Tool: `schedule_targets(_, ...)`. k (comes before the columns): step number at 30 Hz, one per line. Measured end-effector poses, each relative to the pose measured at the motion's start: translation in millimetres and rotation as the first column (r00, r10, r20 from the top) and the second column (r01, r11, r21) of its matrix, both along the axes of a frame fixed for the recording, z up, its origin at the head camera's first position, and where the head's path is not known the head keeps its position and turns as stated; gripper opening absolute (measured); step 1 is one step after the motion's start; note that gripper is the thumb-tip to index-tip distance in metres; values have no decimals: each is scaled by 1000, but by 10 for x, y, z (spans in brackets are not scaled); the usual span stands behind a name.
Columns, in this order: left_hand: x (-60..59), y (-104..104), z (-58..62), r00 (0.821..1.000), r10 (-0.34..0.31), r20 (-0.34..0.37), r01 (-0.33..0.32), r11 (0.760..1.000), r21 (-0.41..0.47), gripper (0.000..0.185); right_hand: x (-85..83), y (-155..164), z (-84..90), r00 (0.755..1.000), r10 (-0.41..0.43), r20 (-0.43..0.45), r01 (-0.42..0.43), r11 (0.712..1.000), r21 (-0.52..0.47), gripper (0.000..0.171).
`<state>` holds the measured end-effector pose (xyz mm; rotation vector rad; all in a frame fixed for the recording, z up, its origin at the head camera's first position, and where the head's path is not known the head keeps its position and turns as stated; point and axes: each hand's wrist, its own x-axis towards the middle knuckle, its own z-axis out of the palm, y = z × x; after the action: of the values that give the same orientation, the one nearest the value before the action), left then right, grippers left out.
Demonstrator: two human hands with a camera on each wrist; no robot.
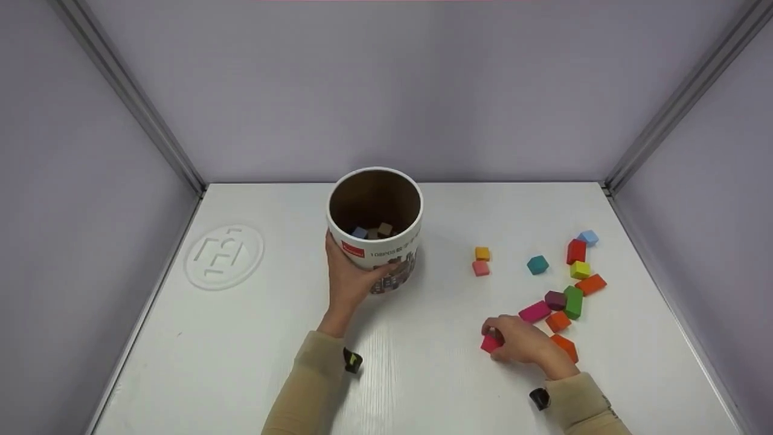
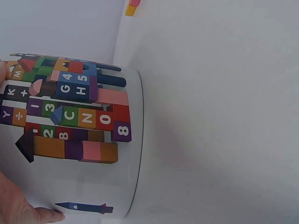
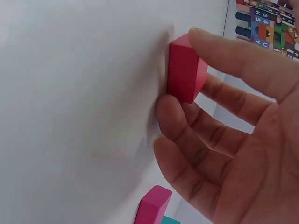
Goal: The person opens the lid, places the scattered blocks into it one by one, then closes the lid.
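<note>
A tall white bucket point(image 1: 395, 248), printed with pictures of toy blocks, stands at the middle of the table with its mouth tipped toward the head camera. My left hand point(image 1: 350, 278) grips its near left side, the thumb across the printed front. Several blocks point(image 1: 384, 229) lie inside on the bottom. To the right, my right hand point(image 1: 524, 343) pinches a pinkish-red toy block point(image 3: 182, 72) close to the tabletop. The right wrist view has the thumb at one end of this block and curled fingers around the other side. Just behind that hand lies a magenta block point(image 1: 535, 312).
Several coloured blocks, among them a green block point(image 1: 574, 302) and a red block point(image 1: 576, 251), lie scattered at the right. A teal block point(image 1: 537, 264) and an orange-yellow cube point(image 1: 482, 254) sit nearer the bucket. A white embossed disc point(image 1: 223, 257) is at the left.
</note>
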<state>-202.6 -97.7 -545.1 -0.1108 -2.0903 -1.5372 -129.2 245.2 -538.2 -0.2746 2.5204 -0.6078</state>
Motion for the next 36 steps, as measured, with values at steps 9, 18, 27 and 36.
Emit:
schedule_targets(9, -31, -15, -74, 999, 19, 42, -17, 999, -27, 140, -14, 8, -7, 1000, 16, -21, -17, 999, -27, 37)
schedule_targets(18, -44, -18, -77, 999, 8, 37, -7, 1000, -17, 139, -53, -21, 31, 997, -28, -74, 22, 997, -80, 35)
schedule_targets(27, -60, -13, -92, 999, 16, 32, -16, 1000, -15, 140, -210, -96, 278, 987, -57, -150, 25, 977, -210, 41)
schedule_targets(36, -40, -16, -71, 1000, -4, -5, 4, 1000, -7, 140, -381, -259, 671, 930, -25, -367, -113, 930, -351, 44)
